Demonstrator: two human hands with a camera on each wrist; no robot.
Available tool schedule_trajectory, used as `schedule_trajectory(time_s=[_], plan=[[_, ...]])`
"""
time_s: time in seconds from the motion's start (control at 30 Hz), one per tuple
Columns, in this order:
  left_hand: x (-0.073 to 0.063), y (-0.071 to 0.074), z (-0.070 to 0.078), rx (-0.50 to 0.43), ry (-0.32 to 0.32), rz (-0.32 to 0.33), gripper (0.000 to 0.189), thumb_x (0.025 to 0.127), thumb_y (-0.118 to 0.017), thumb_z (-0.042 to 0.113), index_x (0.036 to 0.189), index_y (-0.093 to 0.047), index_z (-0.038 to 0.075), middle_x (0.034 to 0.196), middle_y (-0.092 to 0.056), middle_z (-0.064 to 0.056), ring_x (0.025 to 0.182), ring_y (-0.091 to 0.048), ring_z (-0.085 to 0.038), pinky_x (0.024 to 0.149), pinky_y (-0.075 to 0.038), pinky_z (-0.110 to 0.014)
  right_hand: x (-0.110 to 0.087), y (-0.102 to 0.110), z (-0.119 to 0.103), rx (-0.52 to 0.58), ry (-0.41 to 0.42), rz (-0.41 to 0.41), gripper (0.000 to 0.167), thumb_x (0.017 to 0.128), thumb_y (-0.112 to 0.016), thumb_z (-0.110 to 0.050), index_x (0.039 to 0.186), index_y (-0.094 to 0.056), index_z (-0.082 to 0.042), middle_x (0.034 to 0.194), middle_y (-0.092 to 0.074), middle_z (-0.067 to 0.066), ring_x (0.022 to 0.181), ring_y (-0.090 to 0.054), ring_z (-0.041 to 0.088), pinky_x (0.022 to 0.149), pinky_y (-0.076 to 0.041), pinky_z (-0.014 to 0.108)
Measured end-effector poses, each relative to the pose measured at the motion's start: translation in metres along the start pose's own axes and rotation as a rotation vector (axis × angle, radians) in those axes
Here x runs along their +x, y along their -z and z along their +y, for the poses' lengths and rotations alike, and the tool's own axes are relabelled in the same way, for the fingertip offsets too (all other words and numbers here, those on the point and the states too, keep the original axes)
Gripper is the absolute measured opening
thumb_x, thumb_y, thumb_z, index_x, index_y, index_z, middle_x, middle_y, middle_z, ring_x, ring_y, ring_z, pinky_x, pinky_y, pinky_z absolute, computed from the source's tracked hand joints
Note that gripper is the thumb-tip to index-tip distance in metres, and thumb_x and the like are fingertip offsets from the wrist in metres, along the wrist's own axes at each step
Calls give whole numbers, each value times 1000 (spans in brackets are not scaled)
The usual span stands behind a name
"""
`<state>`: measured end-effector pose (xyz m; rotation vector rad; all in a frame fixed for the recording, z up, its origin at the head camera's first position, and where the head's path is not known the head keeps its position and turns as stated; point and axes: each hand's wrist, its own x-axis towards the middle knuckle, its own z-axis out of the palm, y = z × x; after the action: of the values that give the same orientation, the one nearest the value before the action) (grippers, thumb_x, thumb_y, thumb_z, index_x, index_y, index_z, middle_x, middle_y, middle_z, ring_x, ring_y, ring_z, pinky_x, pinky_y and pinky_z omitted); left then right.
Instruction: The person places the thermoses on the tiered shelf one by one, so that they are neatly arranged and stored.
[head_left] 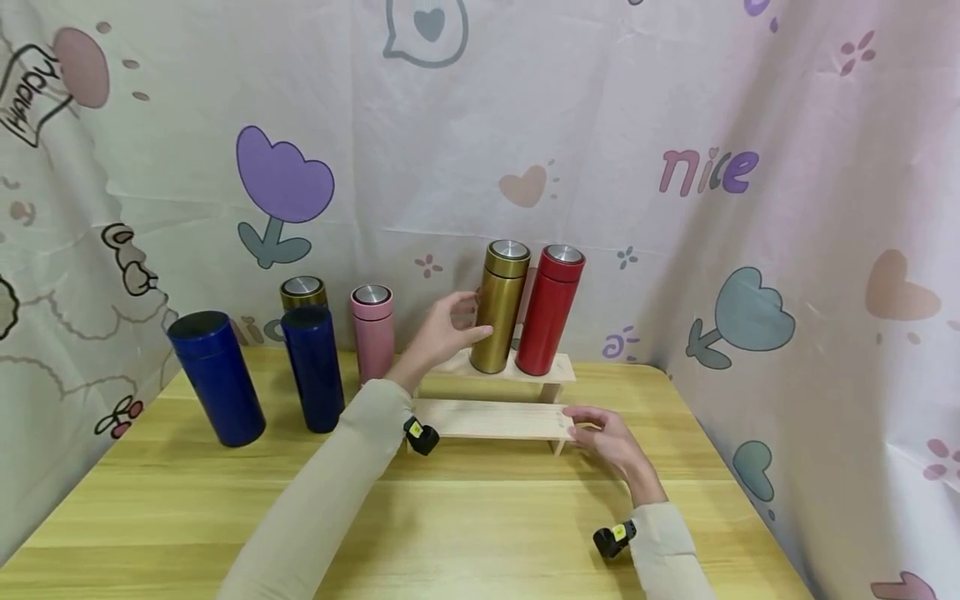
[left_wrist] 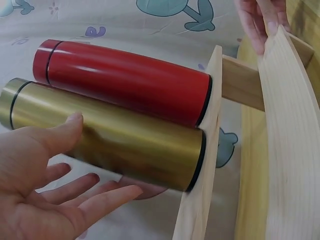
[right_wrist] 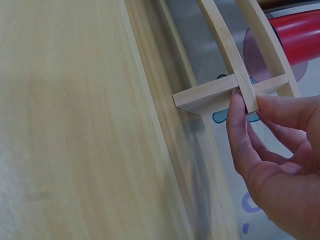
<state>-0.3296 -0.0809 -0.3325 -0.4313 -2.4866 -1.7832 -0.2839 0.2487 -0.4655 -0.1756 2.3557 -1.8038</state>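
Note:
A gold thermos bottle [head_left: 500, 312] and a red thermos bottle [head_left: 550, 317] stand side by side on the upper board of a two-step wooden rack [head_left: 487, 417]. My left hand [head_left: 447, 325] is at the gold bottle's left side. In the left wrist view the thumb of this hand [left_wrist: 45, 175] overlaps the gold bottle [left_wrist: 110, 135], while the other fingers are spread loosely below it. At the rack's right end my right hand [head_left: 606, 439] pinches the lower board. The right wrist view has that board's end [right_wrist: 245, 90] between thumb and fingers of the hand [right_wrist: 275, 160].
To the left on the wooden table [head_left: 465, 533] stand two dark blue bottles, one [head_left: 217, 379] further left and one [head_left: 313, 371] in front of a second gold bottle [head_left: 303, 292]. A pink bottle [head_left: 373, 333] stands just left of the rack. Printed curtain [head_left: 450, 125] hangs behind.

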Motion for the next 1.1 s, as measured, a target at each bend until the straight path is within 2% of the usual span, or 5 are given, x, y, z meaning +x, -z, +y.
schedule_trajectory(time_s=[0.2,0.43,0.57,0.8,1.1], plan=[[-9,11,1,57,-14,-78,65,94,-77,22,151,-48,9,149,-56,-20,130,-62,-42,92,-63,-45,-2,1,2,-12,-2,16,43,97,-63,4,138,-55,13,135,-56,33,95,-67,12,82,-62,21],[-27,29,3,85,-59,-130,60,94,-77,21,147,-53,10,148,-58,-21,133,-60,-44,99,-60,-48,-1,4,1,-40,-6,18,40,97,-64,3,136,-58,11,135,-59,30,95,-67,12,81,-62,22],[-38,43,2,107,-95,-135,59,93,-78,20,146,-55,9,146,-60,-21,131,-62,-44,100,-59,-50,0,5,-1,-64,-6,13,40,96,-64,3,135,-59,10,133,-61,30,94,-67,14,81,-63,26],[-55,70,-2,137,-87,-107,61,92,-79,17,148,-54,10,146,-60,-20,131,-62,-43,101,-58,-53,2,5,-2,-54,-3,2,40,96,-64,3,136,-59,10,133,-61,31,93,-68,13,83,-64,30],[-77,93,-4,262,-110,-116,56,94,-77,21,145,-56,7,142,-63,-22,128,-64,-40,101,-59,-53,2,4,-1,-27,1,-25,43,97,-64,2,137,-56,13,133,-60,32,94,-69,12,87,-64,31]])
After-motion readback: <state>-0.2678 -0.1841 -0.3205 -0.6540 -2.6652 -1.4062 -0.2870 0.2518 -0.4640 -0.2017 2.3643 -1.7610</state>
